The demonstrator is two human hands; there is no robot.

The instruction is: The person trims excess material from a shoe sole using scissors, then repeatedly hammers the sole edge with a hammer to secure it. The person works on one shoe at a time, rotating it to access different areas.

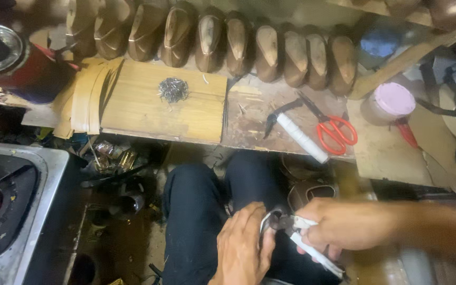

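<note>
1. Head view: over the dark-trousered lap, the right hand point(339, 227) was clenched around the white-wrapped handles of a pair of pincers point(291, 224), whose dark head met a small pale piece pinched in the closed left hand point(244, 248).
2. Judging by that, the gripping or pulling step was under way; the next move would call for a firm squeeze and a steady left hand.
3. Beyond the lap, on the wooden counter point(186, 116), lay a heap of small nails point(173, 89), with red-handled scissors point(333, 129) to its right and a row of shoe lasts point(238, 45) behind it.
</note>
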